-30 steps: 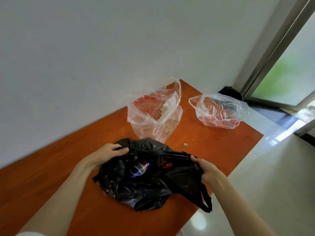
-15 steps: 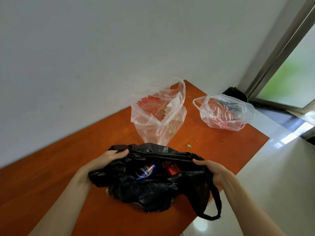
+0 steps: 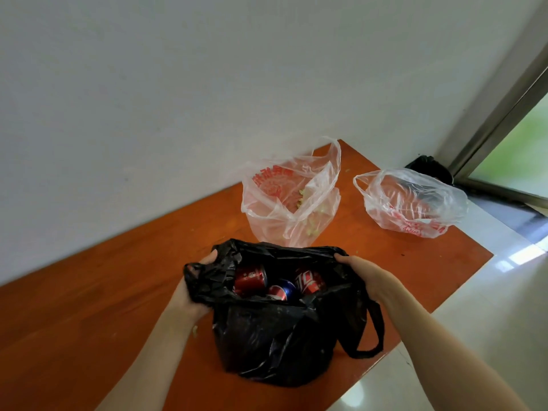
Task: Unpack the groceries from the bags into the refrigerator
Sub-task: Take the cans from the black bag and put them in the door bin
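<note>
Head view, looking down: a crumpled black plastic bag (image 3: 281, 330) stands on an orange-brown wooden bench (image 3: 89, 307) against a white wall. The left hand (image 3: 189, 292) grips the bag's left rim, its fingers curled round bunched plastic; the right hand (image 3: 366, 275) pinches the right rim, fingers folded over the edge. Between the two sets of fingers the mouth is spread open, showing a red drink can (image 3: 249, 280) nearest the left fingers, a blue-and-red drink can (image 3: 281, 292) in the middle, and a second red can with white lettering (image 3: 308, 281) nearest the right fingers. Beyond the fingers, towards the wall, sits a clear plastic bag with red print (image 3: 290, 203) holding pale green scraps; further right lies another clear printed bag (image 3: 412, 203). No refrigerator is in view. The black bag stands near the bench's edge, so a hard tug on the thin rim could likely tear it or tip it, spilling cans onto the tiled floor (image 3: 474, 336).
</note>
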A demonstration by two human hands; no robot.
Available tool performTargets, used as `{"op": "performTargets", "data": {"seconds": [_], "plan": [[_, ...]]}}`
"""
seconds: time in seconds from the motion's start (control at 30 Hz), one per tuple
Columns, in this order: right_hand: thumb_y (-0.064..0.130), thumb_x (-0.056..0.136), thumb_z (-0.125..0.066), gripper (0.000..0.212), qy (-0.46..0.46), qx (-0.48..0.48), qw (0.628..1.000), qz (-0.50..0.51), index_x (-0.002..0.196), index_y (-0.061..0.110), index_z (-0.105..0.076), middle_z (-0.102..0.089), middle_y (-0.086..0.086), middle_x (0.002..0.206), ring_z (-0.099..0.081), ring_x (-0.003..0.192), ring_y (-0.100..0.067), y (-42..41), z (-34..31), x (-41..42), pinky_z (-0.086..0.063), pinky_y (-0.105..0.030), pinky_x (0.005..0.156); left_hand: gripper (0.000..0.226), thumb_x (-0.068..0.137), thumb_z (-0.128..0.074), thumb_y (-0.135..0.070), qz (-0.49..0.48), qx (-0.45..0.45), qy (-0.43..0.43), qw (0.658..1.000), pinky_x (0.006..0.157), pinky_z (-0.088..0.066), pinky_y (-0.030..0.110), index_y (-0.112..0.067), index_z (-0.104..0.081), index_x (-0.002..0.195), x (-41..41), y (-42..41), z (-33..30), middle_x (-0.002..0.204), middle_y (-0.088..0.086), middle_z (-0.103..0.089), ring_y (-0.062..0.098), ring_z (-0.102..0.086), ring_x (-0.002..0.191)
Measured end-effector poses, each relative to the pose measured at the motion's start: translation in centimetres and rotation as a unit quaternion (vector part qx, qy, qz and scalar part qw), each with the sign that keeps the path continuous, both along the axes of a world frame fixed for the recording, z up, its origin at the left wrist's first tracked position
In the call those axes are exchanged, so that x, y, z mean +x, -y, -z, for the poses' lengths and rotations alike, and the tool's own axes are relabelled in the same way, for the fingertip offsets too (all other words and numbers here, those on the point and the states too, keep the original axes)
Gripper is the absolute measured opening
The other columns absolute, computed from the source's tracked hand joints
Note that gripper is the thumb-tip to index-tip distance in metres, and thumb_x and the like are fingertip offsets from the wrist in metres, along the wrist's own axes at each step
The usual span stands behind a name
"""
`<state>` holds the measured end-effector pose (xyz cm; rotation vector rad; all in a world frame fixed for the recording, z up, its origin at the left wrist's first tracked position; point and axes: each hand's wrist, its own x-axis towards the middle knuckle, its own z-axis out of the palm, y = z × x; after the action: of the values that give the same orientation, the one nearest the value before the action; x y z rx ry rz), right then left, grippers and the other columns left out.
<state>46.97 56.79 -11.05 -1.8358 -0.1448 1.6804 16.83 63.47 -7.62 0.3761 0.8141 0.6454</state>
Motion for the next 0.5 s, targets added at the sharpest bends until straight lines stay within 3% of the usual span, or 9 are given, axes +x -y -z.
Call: {"op": "performTargets", "data": {"seconds": [0.07,0.1,0.2,0.27,0.33,0.4,0.47,0.5], "plan": [[0.038,0.093,-0.052,0.042,0.001,-0.016,0.999,-0.030,0.106,0.000,-0.063,-0.068,-0.017,0.100,-0.064,0.090,-0.031,-0.3,-0.1,-0.1,-0.050,-0.037,0.077,0.059,0.035,-0.094,-0.024,-0.017,-0.020,0.017,1.000,0.061,-0.058,0.038,-0.005,-0.075,0.087,-0.1,-0.2,0.8,0.094,0.015,-0.072,0.028,-0.071,0.079],[0.039,0.094,-0.050,0.043,0.001,-0.025,0.999,-0.036,0.106,0.000,-0.063,-0.068,-0.017,0.100,-0.064,0.091,-0.030,-0.3,-0.1,0.0,-0.050,-0.036,0.077,0.060,0.035,-0.093,-0.024,-0.024,-0.025,0.007,0.999,0.059,-0.058,0.038,-0.006,-0.074,0.089,-0.1,-0.4,1.2,0.092,0.015,-0.072,0.028,-0.071,0.077],[0.035,0.094,-0.047,0.040,0.001,-0.044,0.999,-0.012,0.103,-0.001,-0.062,-0.068,-0.018,0.095,-0.063,0.088,-0.030,0.2,0.7,0.7,-0.049,-0.037,0.075,0.029,0.070,-0.065,-0.020,-0.007,-0.038,-0.052,0.998,0.051,-0.056,0.032,-0.006,-0.065,0.095,0.5,-0.8,0.7,0.078,0.015,-0.072,0.027,-0.070,0.065],[0.028,0.094,-0.048,0.032,-0.004,-0.053,0.998,0.046,0.099,-0.001,-0.061,-0.066,-0.016,0.081,-0.061,0.076,-0.029,0.9,1.5,1.2,-0.048,-0.035,0.069,0.015,0.079,-0.051,-0.013,0.032,-0.068,-0.121,0.990,0.043,-0.052,0.026,-0.002,-0.060,0.085,0.7,-1.2,0.5,0.061,0.014,-0.067,0.024,-0.066,0.050],[0.022,0.093,-0.053,0.027,0.025,-0.068,0.994,0.085,0.106,-0.002,-0.057,-0.062,-0.016,0.080,-0.058,0.070,-0.029,1.8,2.0,1.4,-0.046,-0.035,0.062,0.015,0.086,-0.049,-0.009,0.066,-0.083,-0.210,0.972,0.039,-0.050,0.023,0.000,-0.057,0.079,0.4,-1.8,0.7,0.054,0.013,-0.064,0.021,-0.063,0.044],[0.018,0.089,-0.061,0.033,0.113,-0.064,0.988,0.089,0.110,-0.007,-0.054,-0.060,-0.017,0.083,-0.058,0.069,-0.031,2.4,2.6,1.7,-0.047,-0.037,0.058,0.014,0.088,-0.056,-0.012,0.087,-0.052,-0.283,0.954,0.044,-0.053,0.025,0.000,-0.060,0.092,-0.3,-2.7,0.8,0.067,0.015,-0.069,0.023,-0.067,0.053],[0.025,0.085,-0.066,0.047,0.228,-0.053,0.971,0.047,0.114,-0.008,-0.053,-0.061,-0.018,0.095,-0.061,0.083,-0.033,2.4,2.4,1.6,-0.053,-0.042,0.073,0.030,0.085,-0.064,-0.018,0.129,0.035,-0.367,0.920,0.064,-0.055,0.032,-0.007,-0.059,0.113,-0.7,-3.6,0.8,0.100,0.015,-0.067,0.027,-0.067,0.083],[0.033,0.083,-0.065,0.052,0.296,-0.053,0.954,-0.003,0.120,-0.002,-0.052,-0.060,-0.016,0.106,-0.060,0.095,-0.033,2.4,2.1,1.3,-0.052,-0.044,0.084,0.037,0.084,-0.065,-0.020,0.143,0.102,-0.425,0.888,0.079,-0.051,0.036,-0.013,-0.057,0.119,-0.6,-3.9,0.5,0.116,0.012,-0.061,0.028,-0.061,0.100]]}}
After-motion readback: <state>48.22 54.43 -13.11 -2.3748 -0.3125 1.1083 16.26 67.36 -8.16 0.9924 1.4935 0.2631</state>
